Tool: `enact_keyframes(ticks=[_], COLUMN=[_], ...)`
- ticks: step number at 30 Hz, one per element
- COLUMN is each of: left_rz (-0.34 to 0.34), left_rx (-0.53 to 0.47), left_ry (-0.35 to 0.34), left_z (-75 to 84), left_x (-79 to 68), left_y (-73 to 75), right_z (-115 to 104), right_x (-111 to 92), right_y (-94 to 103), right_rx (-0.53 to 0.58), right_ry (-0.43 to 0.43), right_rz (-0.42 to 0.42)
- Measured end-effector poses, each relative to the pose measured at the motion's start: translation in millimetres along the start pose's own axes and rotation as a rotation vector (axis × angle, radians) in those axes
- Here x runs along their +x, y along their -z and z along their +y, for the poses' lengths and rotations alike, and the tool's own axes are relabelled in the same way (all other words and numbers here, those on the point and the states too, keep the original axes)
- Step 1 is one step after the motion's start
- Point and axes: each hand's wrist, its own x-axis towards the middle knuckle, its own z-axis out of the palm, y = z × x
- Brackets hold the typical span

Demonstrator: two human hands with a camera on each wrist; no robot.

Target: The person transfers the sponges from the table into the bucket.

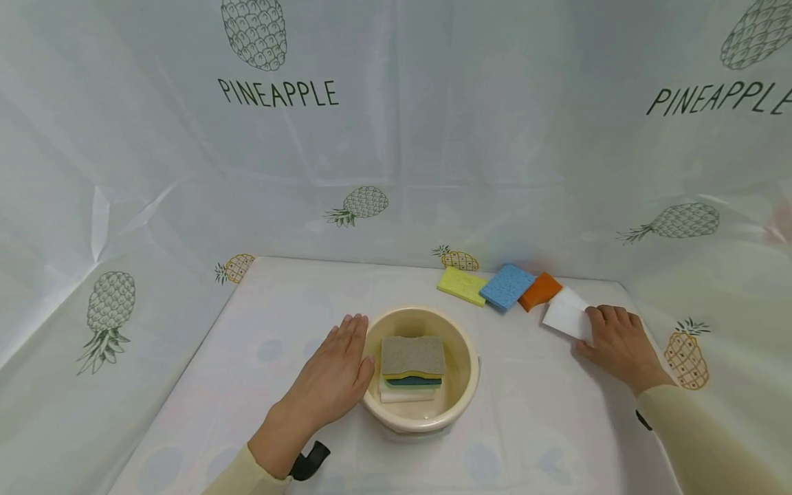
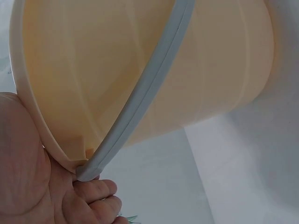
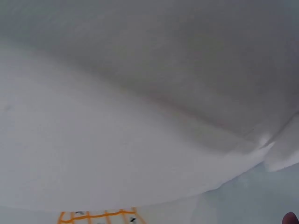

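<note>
A cream bucket [image 1: 465, 402] stands on the table. Inside it lies a stack: a grey-topped yellow sponge [image 1: 412, 355], something dark green under it, and white pieces [image 1: 407, 395] lowest. My left hand [image 1: 331, 375] rests against the bucket's left rim with straight fingers; in the left wrist view the palm touches the rim beside the grey handle [image 2: 140, 93]. At the table's right, my right hand [image 1: 621, 344] pinches the near end of a white sponge [image 1: 567, 313], thumb on its front side. The right wrist view shows mostly white cloth and one fingertip [image 3: 290, 218].
Left of the white sponge, an orange sponge [image 1: 540, 291], a blue sponge [image 1: 507, 287] and a yellow sponge [image 1: 461, 285] lie in a row near the table's back edge. A pineapple-printed sheet [image 1: 495, 158] rises behind and on both sides.
</note>
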Motion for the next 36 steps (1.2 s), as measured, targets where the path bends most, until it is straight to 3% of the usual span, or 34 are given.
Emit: enact_keyframes(ticks=[17,24,36], left_rz=[0.024,0.015,0.015], left_rx=[0.013,0.022,0.024], left_ry=[-0.013,-0.022,-0.024], left_z=[-0.7,-1.6,-2.9], left_x=[-0.6,-0.5,0.1], left_y=[-0.5,1.2,1.8], right_z=[-53,-79,-131], right_x=[39,53,73], right_y=[16.9,35.6,70.5], right_rx=[-0.004,0.003,0.063], right_ry=[0.191,0.249,0.329], right_rz=[0.177,0.213,0.377])
